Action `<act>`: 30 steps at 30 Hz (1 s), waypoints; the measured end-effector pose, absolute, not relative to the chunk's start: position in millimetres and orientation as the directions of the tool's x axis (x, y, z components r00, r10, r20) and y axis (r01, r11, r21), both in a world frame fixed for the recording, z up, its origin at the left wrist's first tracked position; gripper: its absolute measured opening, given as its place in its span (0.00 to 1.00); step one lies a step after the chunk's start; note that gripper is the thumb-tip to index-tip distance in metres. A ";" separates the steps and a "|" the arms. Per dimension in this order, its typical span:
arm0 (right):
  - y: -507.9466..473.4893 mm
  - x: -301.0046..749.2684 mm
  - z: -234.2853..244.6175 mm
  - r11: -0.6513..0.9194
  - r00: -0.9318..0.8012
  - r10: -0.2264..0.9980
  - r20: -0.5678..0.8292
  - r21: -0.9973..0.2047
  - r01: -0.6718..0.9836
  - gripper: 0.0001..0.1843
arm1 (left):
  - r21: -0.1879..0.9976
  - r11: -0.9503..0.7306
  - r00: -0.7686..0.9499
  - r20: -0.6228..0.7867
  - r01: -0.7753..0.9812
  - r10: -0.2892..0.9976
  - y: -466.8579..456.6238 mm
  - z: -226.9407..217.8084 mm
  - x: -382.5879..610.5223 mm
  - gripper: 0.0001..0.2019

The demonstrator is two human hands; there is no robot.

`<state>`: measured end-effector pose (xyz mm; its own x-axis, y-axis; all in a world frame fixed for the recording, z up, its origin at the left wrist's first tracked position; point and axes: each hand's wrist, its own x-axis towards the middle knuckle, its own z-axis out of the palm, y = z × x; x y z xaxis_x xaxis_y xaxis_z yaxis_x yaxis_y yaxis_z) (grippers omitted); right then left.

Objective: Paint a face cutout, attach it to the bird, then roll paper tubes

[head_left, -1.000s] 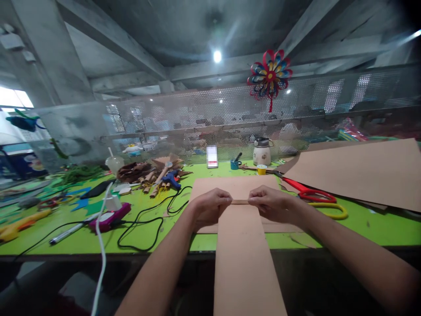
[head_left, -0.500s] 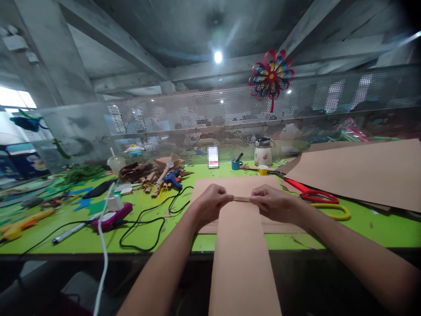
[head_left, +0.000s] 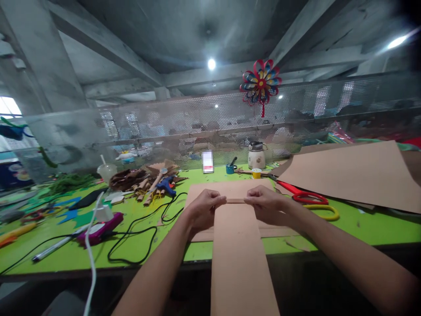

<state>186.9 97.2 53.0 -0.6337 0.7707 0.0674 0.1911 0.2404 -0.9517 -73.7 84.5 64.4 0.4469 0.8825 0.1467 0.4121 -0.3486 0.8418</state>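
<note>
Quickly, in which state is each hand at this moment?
Left hand: closed, holding the brown paper strip by its far end, left side.
Right hand: closed, holding the same end, right side.

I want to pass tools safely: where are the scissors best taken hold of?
Probably by the red loop and yellow loop together, from the near right side: the scissors lie with loops to the right and blades pointing away.
</note>
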 end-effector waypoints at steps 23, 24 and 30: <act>67.4 172.8 47.7 -0.045 -0.673 0.740 0.017 -0.996 -0.075 0.11 | 0.944 -0.175 0.540 -0.004 0.281 0.841 78.0 53.2 -61.5 0.16; 67.3 172.7 48.1 -0.038 -0.677 0.735 0.021 -0.997 -0.073 0.11 | 0.942 -0.174 0.544 -0.011 0.288 0.839 77.5 53.4 -61.4 0.16; 70.4 172.6 44.3 -0.037 -0.679 0.734 0.027 -0.996 -0.080 0.12 | 0.959 -0.123 0.524 -0.030 0.255 0.851 77.2 51.9 -62.8 0.17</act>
<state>172.6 70.4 44.3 -0.6788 0.7338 0.0274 -0.0801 -0.0369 -0.9961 -62.8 77.2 51.9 0.5235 0.8515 -0.0303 0.2549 -0.1227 0.9591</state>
